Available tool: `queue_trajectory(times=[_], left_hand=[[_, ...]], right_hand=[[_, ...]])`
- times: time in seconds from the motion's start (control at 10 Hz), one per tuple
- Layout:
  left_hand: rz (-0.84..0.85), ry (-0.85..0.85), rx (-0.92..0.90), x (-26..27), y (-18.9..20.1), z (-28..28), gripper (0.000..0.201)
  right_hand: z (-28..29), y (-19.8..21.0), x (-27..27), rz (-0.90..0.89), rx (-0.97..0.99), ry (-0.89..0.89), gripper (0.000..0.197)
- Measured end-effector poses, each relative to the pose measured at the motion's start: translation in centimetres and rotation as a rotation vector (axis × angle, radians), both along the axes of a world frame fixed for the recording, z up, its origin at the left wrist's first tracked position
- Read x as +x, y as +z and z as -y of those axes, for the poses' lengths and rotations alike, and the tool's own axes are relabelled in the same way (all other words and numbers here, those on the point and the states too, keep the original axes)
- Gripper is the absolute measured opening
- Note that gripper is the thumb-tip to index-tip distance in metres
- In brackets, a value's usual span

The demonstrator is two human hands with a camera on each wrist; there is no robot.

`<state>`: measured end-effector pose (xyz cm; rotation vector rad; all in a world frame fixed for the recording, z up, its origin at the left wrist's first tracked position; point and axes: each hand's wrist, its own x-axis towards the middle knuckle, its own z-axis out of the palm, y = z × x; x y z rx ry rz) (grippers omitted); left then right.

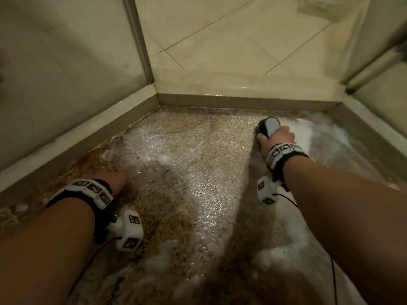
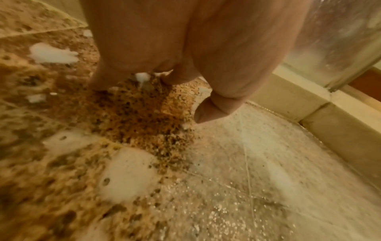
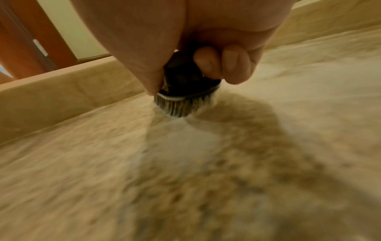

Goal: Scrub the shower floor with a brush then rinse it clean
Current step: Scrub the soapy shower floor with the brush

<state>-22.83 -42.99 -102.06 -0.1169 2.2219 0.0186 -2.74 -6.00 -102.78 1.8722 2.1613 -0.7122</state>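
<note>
The speckled brown shower floor [image 1: 176, 164] is wet and streaked with white foam [image 1: 299, 133]. My right hand [image 1: 275, 137] grips a dark scrub brush [image 1: 267, 126] near the far right corner, bristles [image 3: 181, 107] pressed onto the floor [image 3: 185, 163]. My fingers [image 3: 224, 63] curl round the brush's dark body [image 3: 183, 78]. My left hand [image 1: 110, 179] rests on the floor near the left curb. In the left wrist view its fingertips [image 2: 103, 81] and thumb [image 2: 208, 112] press on the wet floor [image 2: 247, 179], holding nothing.
A low tiled curb [image 1: 242, 102] rims the floor on the far, left and right sides. Glass panels [image 1: 55, 62] rise at left and right [image 2: 340, 40]. Pale bathroom tiles [image 1: 220, 40] lie beyond the far curb. Foam blobs [image 2: 128, 171] dot the near floor.
</note>
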Motion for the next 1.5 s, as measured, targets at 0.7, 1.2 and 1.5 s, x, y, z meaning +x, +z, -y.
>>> queue_trajectory(times=[0.7, 1.2, 1.5], left_hand=[[-0.260, -0.023, -0.002, 6.0, 1.6, -10.7, 0.098], [-0.361, -0.341, -0.056, 11.2, 7.8, -10.5, 0.080], [-0.331, -0.452, 0.056, 11.8, 5.6, -17.4, 0.087]], right_hand=[[2.7, 2.7, 2.2, -0.083, -0.066, -0.017, 0.062], [5.5, 1.3, 2.1, -0.020, -0.218, 0.435, 0.050], [0.1, -0.1, 4.7, -0.044, -0.152, 0.273, 0.042]])
